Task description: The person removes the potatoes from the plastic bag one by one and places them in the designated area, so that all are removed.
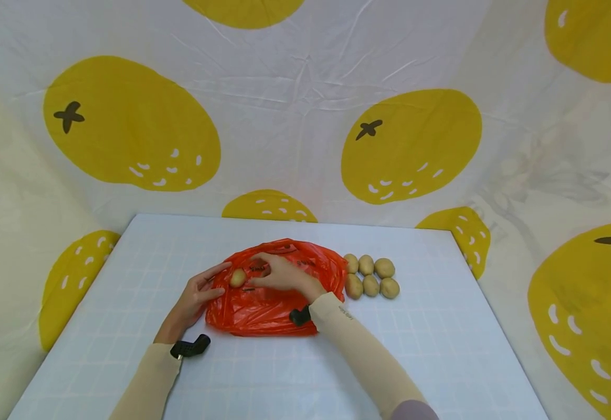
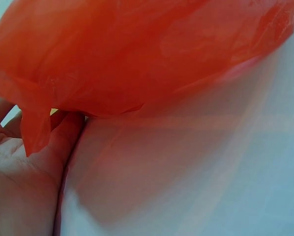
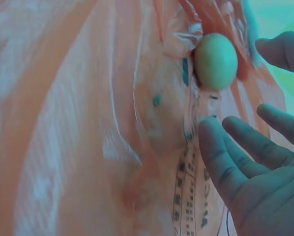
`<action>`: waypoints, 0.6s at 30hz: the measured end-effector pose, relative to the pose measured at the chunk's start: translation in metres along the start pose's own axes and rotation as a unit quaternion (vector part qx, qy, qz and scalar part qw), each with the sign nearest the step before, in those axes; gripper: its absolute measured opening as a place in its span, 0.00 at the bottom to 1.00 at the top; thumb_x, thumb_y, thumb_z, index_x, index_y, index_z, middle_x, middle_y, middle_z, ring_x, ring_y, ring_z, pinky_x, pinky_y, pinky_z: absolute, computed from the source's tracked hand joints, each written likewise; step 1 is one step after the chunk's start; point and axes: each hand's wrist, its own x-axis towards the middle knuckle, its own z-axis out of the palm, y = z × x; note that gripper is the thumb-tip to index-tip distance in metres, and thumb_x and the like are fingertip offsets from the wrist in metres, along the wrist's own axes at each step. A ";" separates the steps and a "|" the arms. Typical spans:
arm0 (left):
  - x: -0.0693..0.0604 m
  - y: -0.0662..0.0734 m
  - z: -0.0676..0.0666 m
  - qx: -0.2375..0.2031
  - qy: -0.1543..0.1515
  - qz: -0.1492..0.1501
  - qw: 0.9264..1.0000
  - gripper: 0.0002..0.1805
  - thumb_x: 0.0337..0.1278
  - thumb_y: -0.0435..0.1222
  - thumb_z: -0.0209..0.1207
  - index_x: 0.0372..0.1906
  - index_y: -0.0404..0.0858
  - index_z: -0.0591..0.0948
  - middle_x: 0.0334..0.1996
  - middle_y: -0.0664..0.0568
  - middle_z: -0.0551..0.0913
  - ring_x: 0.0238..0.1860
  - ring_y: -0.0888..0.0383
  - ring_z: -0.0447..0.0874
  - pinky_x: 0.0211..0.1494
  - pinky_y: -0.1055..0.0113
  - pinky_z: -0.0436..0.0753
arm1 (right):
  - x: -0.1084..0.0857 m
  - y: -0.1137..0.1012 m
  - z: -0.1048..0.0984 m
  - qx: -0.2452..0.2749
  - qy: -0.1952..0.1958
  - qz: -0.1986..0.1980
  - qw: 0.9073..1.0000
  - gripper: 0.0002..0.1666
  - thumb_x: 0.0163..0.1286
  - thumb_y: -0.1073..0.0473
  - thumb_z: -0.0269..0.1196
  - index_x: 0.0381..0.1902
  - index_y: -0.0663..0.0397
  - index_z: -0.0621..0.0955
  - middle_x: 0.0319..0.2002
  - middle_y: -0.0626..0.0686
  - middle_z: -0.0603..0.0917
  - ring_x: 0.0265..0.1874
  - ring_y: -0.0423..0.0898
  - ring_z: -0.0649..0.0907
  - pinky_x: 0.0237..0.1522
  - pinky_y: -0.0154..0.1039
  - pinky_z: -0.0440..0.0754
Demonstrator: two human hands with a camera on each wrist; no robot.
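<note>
A red plastic bag [image 1: 263,312] lies spread on the table, with dark printing on it. One small potato [image 1: 238,277] rests on the bag near its left end. At that end my left hand [image 1: 192,300] holds the bag's edge; in the left wrist view red plastic [image 2: 127,59] hangs over the palm and hides most of the fingers. My right hand [image 1: 281,274] is above the bag, just right of the potato, thumb and fingers apart. The right wrist view shows the potato [image 3: 216,62] beyond the spread fingertips, not touched by them.
Several potatoes stand in two rows by the bag's right end, including a front one [image 1: 389,287] and a back one [image 1: 384,268]. The white table [image 1: 431,350] meets a light cloth backdrop [image 1: 284,146] printed with yellow fruit at its back and sides.
</note>
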 end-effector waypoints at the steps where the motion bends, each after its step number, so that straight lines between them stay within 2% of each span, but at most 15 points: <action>1: 0.000 0.000 0.000 -0.002 -0.001 0.001 1.000 0.35 0.69 0.27 0.56 0.78 0.29 0.60 0.80 0.34 0.54 0.70 0.69 0.71 0.64 0.72 0.80 | 0.001 0.000 0.002 0.005 0.001 -0.001 1.000 0.36 0.70 0.43 0.68 0.70 0.49 0.73 0.64 0.52 0.81 0.52 0.42 0.84 0.56 0.34 0.84; 5: 0.000 0.000 0.000 -0.010 -0.004 0.004 1.000 0.35 0.69 0.26 0.56 0.78 0.28 0.60 0.80 0.36 0.56 0.70 0.68 0.71 0.65 0.72 0.79 | 0.004 -0.004 0.006 0.007 0.009 -0.003 1.000 0.33 0.71 0.45 0.68 0.69 0.50 0.75 0.63 0.52 0.81 0.55 0.45 0.83 0.57 0.35 0.83; 12: 0.000 -0.001 -0.001 -0.011 -0.002 0.002 1.000 0.35 0.69 0.26 0.56 0.78 0.29 0.60 0.80 0.38 0.58 0.69 0.69 0.72 0.65 0.72 0.79 | 0.010 -0.004 0.013 -0.007 0.024 0.000 1.000 0.29 0.71 0.47 0.68 0.66 0.46 0.77 0.61 0.49 0.83 0.51 0.40 0.84 0.55 0.33 0.84; 18: 0.000 -0.001 -0.001 -0.005 -0.001 0.004 1.000 0.35 0.68 0.26 0.56 0.78 0.29 0.61 0.80 0.37 0.58 0.69 0.68 0.72 0.64 0.71 0.80 | 0.011 -0.004 0.020 -0.002 0.026 0.003 1.000 0.30 0.71 0.49 0.69 0.67 0.48 0.76 0.61 0.49 0.82 0.53 0.41 0.83 0.57 0.33 0.83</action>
